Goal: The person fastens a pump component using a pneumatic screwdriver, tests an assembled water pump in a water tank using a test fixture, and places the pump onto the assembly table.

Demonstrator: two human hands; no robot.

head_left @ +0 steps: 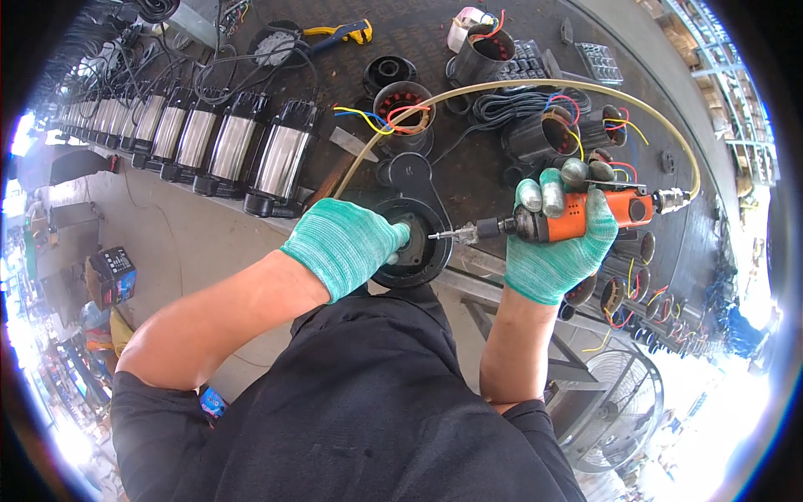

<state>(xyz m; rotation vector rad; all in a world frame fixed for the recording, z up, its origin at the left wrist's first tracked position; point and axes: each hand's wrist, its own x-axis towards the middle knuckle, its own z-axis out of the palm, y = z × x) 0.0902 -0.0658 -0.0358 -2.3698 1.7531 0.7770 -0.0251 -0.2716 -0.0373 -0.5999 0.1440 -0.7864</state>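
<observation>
My right hand (559, 258), in a green-and-white knit glove with grey fingertips, is wrapped round an orange air screwdriver (567, 219). The tool lies level, its bit pointing left at the black round pump housing (438, 261) at the bench's near edge. The bit tip is by the housing's rim; whether it touches a screw I cannot tell. My left hand (345, 248), gloved alike, is closed at the housing, thumb over its dark inner plate and fingers partly hidden. A flat black arm (411, 177) extends from the housing's far side.
A pale air hose (585, 84) arcs over the bench from the tool. Motor shells with coloured wires (535, 138) stand beyond and rightward. Silver-and-black motors (284, 155) line the left edge. Yellow-handled pliers (347, 33) lie at the back. A fan (615, 410) stands below right.
</observation>
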